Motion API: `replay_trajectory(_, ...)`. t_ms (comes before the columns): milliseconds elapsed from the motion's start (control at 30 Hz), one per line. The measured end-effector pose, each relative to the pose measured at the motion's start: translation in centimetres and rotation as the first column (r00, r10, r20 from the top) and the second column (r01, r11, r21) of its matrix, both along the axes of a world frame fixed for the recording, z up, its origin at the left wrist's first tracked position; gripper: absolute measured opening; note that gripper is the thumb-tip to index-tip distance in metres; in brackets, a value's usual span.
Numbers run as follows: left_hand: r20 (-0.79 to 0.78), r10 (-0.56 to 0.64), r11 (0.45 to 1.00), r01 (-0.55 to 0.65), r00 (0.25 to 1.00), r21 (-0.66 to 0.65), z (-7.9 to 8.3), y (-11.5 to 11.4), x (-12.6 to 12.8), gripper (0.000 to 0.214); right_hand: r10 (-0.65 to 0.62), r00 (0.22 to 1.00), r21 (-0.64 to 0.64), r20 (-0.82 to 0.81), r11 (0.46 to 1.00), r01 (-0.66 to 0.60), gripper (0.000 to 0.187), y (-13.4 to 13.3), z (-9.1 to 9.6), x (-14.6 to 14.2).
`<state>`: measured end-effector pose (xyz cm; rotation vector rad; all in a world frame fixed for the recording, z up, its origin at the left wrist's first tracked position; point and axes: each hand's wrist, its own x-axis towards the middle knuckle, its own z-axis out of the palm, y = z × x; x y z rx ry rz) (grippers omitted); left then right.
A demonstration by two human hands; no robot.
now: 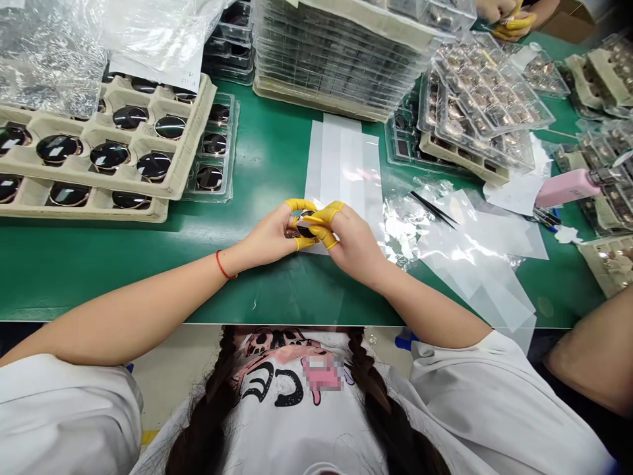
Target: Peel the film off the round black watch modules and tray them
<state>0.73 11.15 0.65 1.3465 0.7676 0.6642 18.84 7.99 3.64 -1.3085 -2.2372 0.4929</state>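
Observation:
My left hand (277, 232), with yellow finger cots on its thumb and forefinger, is closed around the edge of a small round black disc (305, 226). The disc has a glossy dark face and looks like those in the trays. From the right, my right hand (349, 236), also in yellow finger cots, pinches its fingertips together against the disc's face. What they grip, if anything, is hidden. Both hands are over white translucent sheets (341, 158) lying on the green table (267, 158).
Moulded trays (185, 155) of glossy black discs stand at left under clear plastic wrap (44, 56). A tall stack of clear trays (341, 59) rises ahead. Black tweezers (434, 210), loose film and a pink bottle (568, 188) lie right. Another person's hand (514, 26) works at the far right.

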Motion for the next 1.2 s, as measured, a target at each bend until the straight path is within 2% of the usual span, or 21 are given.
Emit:
replay_trajectory(133,0.01,0.014,0.999,-0.015,1.0,0.032,-0.2,0.1,0.0,0.051,-0.121,0.99,0.048,0.074,0.992,0.118,0.015,1.1,-1.6,-0.2)
replay_trajectory(267,0.039,0.002,1.0,-0.002,0.999,0.005,-0.4,0.1,0.1,0.05,-0.202,0.978,0.042,0.051,0.979,0.2,0.012,2.0,-1.3,-0.3)
replay_trajectory(367,0.044,-0.004,1.0,0.004,0.999,-0.016,-0.6,0.1,0.1,0.051,-0.202,0.978,-0.029,-0.048,0.979,0.201,0.013,2.4,-0.8,0.1)
replay_trajectory(467,0.022,-0.002,1.0,0.003,1.0,-0.023,-0.4,0.0,0.0,0.052,-0.225,0.948,-0.137,-0.225,0.971,0.198,0.024,3.4,-1.2,2.2)
replay_trajectory(533,-0.009,0.0,1.0,0.0,1.0,-0.028,-0.2,0.0,0.0,0.054,-0.325,0.916,-0.189,-0.236,0.94,0.285,0.031,4.5,-1.9,4.5)
replay_trajectory(600,-0.031,0.001,0.999,-0.003,1.0,-0.035,0.1,0.0,0.0,0.054,-0.456,0.881,-0.194,-0.123,0.882,0.429,0.029,5.5,-2.7,6.5)
replay_trajectory(667,-0.038,0.002,0.999,-0.003,0.999,-0.043,0.1,0.0,0.0,0.055,-0.533,0.846,-0.157,-0.027,0.838,0.523,0.024,5.9,-3.1,7.2)
replay_trajectory(733,-0.03,-0.002,0.999,0.0,1.0,-0.044,0.1,0.0,0.0,0.058,-0.496,0.867,-0.149,-0.046,0.862,0.485,0.025,5.3,-2.9,6.1)
replay_trajectory(767,-0.015,-0.002,0.999,0.001,1.0,-0.044,0.0,0.0,0.0,0.059,-0.435,0.895,-0.188,-0.099,0.891,0.413,0.029,4.7,-2.5,5.0)
replay_trajectory(833,0.025,0.001,0.999,0.0,1.0,-0.049,-0.1,0.0,-0.1,0.062,-0.273,0.936,-0.307,-0.223,0.931,0.198,0.038,3.4,-1.6,2.5)
replay_trajectory(867,0.043,-0.002,0.998,0.005,0.999,-0.061,-0.1,0.0,-0.1,0.064,-0.194,0.945,-0.362,-0.264,0.928,0.09,0.043,2.9,-0.9,1.3)
replay_trajectory(933,0.055,0.002,0.996,0.002,0.998,-0.088,0.0,0.0,-0.2,0.073,-0.107,0.953,-0.389,-0.282,0.921,-0.012,0.046,2.9,0.9,0.0)
replay_trajectory(1000,0.054,0.01,0.992,-0.003,0.998,-0.126,0.2,0.1,-0.2,0.08,-0.118,0.951,-0.292,-0.285,0.956,0.031,0.038,5.0,3.5,0.3)
replay_trajectory(1067,0.052,0.023,0.987,-0.015,0.998,-0.16,0.4,0.2,-0.3,0.082,-0.181,0.918,-0.107,-0.352,0.982,0.153,0.023,8.9,6.9,2.1)
replay_trajectory(1133,0.045,0.03,0.984,-0.022,0.999,-0.174,0.5,0.2,-0.4,0.079,-0.251,0.886,0.076,-0.389,0.95,0.303,0.019,14.0,10.3,4.6)
replay_trajectory(1200,0.042,0.029,0.985,-0.022,0.999,-0.173,0.5,0.2,-0.4,0.073,-0.354,0.849,0.194,-0.392,0.871,0.452,0.019,19.1,13.0,6.9)
